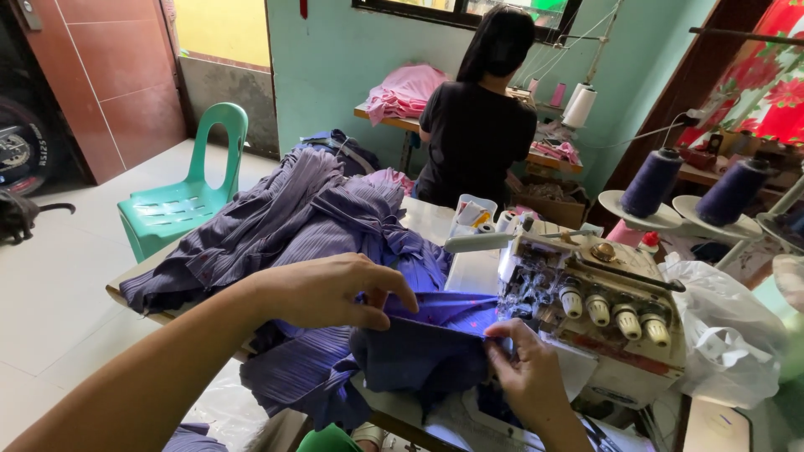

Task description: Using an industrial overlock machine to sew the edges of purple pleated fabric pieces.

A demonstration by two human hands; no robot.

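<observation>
**Purple cloth held at the serger**

Sewing room, tiled floor, green walls; bench (pixel 419 219) piled with purple cloth (pixel 435 347). Left hand (pixel 331 290) pinches the cloth edge flat, thumb over fingers; right hand (pixel 526 366) pinches the same edge by the serger (pixel 599 322), keeping it taut and lined up with the needle area. Counts: two purple thread cones (pixel 651 182), four knobs (pixel 613 311), one green chair (pixel 188 197), one other person (pixel 476 125) seated facing away.

A large heap of purple pleated fabric (pixel 293 226) lies crumpled across the counter, spilling over its near edge. One end of it is drawn flat and taut toward a cream overlock sewing machine (pixel 603 322), with its folded edge lying at the front of the machine.
</observation>
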